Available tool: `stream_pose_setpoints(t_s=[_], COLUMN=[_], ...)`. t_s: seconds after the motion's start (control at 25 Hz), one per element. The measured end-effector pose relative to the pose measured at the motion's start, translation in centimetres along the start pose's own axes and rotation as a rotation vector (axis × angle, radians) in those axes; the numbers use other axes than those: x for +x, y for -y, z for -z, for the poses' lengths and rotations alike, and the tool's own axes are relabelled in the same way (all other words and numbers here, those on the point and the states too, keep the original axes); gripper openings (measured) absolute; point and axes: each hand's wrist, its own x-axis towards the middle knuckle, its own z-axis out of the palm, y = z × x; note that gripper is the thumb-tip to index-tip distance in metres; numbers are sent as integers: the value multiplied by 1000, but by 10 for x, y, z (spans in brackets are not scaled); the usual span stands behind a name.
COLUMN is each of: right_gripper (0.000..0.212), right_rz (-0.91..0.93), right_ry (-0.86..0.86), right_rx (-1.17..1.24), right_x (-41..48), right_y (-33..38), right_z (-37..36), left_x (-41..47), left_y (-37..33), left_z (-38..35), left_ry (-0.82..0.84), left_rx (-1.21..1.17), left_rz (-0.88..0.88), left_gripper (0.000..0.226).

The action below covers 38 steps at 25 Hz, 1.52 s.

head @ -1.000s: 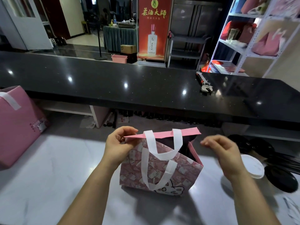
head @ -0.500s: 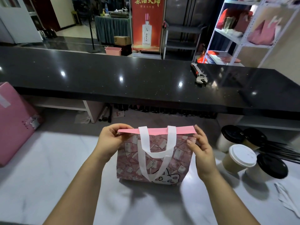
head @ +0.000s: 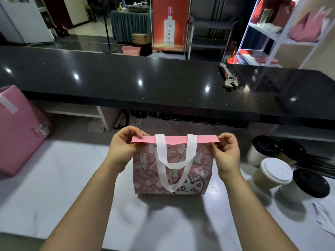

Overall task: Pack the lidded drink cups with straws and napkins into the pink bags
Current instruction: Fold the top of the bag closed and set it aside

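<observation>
A pink patterned bag (head: 197, 171) with white handles stands on the white marble table (head: 54, 187), its top rim pressed flat and closed. My left hand (head: 123, 147) pinches the rim's left end; my right hand (head: 226, 153) pinches its right end. To the right stand several lidded cups: a brown cup with a white lid (head: 272, 173), and white cups with black lids (head: 262, 149) (head: 308, 183). Black straws (head: 315, 165) lie behind them, and white napkins (head: 324, 220) lie at the right edge. What the bag holds is hidden.
Another pink bag (head: 20, 131) lies at the table's left. A raised black counter (head: 145, 84) runs across behind, with a wrench (head: 229, 78) on it. White shelving (head: 282, 31) with pink bags stands at the back right.
The bag's mouth was open a second ago; my right hand came in to its right end, and both hands have pulled the rim flat and closed.
</observation>
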Motion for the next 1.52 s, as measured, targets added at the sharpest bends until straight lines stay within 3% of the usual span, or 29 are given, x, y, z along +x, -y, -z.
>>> stream_pose_setpoints(t_s=[0.08,0.16,0.24,0.32,0.44,0.56,0.68,0.84,1.0,1.12,1.2,1.24,1.36,1.52], right_gripper=[42,46,35,25,26,30,17,16,23,24,9,3,11,18], right_rz=[153,360,520,596,477,288,324,335,559,519,490,495,584,585], right_ry=[58,171,264,308,304,338,339,327,396,574,549,508,426,446], right_rx=[-176,-392,-543,-662,-718,-912,-1136,-1137,-1011,-1293,-1389,-1378,-1269,-1191], right_x=[-2,-1,2,1,-9,-5,-1,-2,-9,-11,-10,-11,-14,-15], right_y=[0,3,8,15,28,43,48,52,73,65,50,46,33,39], right_z=[2,10,19,24,16,5,1,5,-21,-51,-58,-59,-59,-37], left_x=[0,0,-5,-13,-18,-10,-6,-10,-13,-11,-9,-8,-11,-18], left_y=[3,5,5,3,-2,-4,1,-1,-21,-24,-14,-8,3,4], left_z=[2,6,15,24,18,10,11,10,-22,-57,-65,-65,-66,-42], left_ry=[-20,-54,-64,-54,-87,-43,-72,-135,-64,47,100,96,32,-42], left_rx=[23,127,301,485,647,813,973,1025,877,1220,1329,1344,1331,1250], left_rz=[-45,-106,-179,-296,-503,-540,-555,-535,-640,-571,-483,-470,-551,-682], left_gripper=[45,38,20,21,20,28,20,17,15,22,18,16,15,15])
